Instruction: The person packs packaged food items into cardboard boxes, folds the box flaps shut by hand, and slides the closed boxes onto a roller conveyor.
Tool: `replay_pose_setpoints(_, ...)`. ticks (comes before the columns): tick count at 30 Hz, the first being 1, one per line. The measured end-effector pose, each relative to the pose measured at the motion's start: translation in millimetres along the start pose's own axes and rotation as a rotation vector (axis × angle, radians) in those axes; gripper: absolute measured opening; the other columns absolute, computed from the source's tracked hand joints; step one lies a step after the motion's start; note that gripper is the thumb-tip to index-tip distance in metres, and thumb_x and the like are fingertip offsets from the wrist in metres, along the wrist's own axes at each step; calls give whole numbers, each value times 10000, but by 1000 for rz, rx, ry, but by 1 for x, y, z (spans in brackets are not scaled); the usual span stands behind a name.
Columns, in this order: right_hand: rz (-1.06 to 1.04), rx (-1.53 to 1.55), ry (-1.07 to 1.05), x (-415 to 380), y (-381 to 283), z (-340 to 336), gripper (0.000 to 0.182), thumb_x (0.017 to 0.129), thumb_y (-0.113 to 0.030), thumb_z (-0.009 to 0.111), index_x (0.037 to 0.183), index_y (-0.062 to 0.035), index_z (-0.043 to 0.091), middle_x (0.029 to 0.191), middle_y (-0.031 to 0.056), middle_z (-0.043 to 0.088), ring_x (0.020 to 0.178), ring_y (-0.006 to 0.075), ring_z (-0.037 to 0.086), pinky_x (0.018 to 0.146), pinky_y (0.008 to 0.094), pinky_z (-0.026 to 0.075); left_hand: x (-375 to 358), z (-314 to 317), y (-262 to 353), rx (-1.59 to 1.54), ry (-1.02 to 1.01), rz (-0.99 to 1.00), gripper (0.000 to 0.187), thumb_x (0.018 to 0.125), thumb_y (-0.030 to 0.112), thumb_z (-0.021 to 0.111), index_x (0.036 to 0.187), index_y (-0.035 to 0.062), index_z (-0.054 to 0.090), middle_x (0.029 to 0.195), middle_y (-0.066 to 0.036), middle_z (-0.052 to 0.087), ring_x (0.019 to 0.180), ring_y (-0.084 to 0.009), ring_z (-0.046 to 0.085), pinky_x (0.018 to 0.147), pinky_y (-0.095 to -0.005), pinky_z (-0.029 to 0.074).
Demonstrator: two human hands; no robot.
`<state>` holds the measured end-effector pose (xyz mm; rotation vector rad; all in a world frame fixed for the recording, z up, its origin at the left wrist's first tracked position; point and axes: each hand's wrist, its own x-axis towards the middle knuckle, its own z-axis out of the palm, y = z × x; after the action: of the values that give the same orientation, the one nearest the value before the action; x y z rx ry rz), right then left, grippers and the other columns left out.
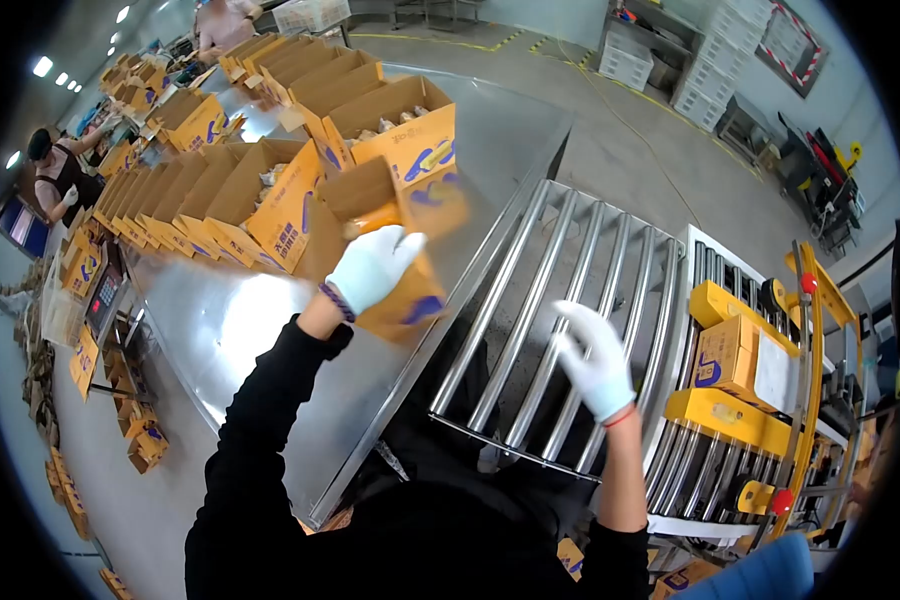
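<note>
Black sleeves (260,430) lie nearest. The left hand (372,270) overlaps an open box (405,297) just beyond it — clamped or not, I cannot tell; the right hand (598,364), fingers apart, is over rollers (524,312). Box handling seems underway — calling for steadiness.

Both the left hand (375,268) and the right hand (598,368) wear white colour, and the sleeves (255,420) are black. The carton (400,310) at the left hand, like the cartons (285,225) at ten o'clock, is orange-yellow with blue print. At four o'clock, the machine (728,418) is yellow with red knobs (782,502).
</note>
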<state>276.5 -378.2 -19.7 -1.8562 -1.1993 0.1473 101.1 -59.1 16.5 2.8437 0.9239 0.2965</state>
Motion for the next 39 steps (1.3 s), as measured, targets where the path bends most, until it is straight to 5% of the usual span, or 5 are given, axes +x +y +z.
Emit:
replay_pose_setpoints(2,-225,-74,-87,8,-27,8,731,846,-415,796,1432,-42,568,1465,197,559,1383,412,489,1183,497,358,-1,-2,12,-1068,5,151,317,1050,233,575,1239,-9,653,1206,-191,722,1074,-302,723,964,-402,545)
replay_pose_setpoints(16,96,-86,-27,13,-9,2,554,818,-173,809,1332,-40,651,1289,163,674,1288,339,576,1196,467,344,75,65,84,202,25,796,390,999,407,582,816,103,744,904,-114,664,952,-340,666,819,-451,505)
replay_pose_setpoints(24,-45,-593,120,22,-44,18,1028,691,-391,899,1481,65,426,1409,227,499,1346,401,461,1235,574,263,69,93,55,-968,62,-97,453,1030,360,652,1269,-23,612,1163,-113,667,1106,-199,646,1014,-314,496)
replay_pose_setpoints(28,5,-625,-15,-25,-28,37,936,705,-343,896,1448,34,469,1426,223,506,1395,397,442,1220,557,297,62,85,32,-1324,-563,3,568,1078,333,563,1485,-54,482,1355,-107,633,1212,-148,612,1050,-289,477)
replay_pose_setpoints(39,266,-986,26,0,72,-66,1054,711,-341,891,1551,16,364,1612,213,385,1525,353,318,1281,501,205,8,215,286,-1376,-369,319,615,1012,352,572,1488,-20,460,1422,-271,533,1333,-378,531,1164,-442,389)
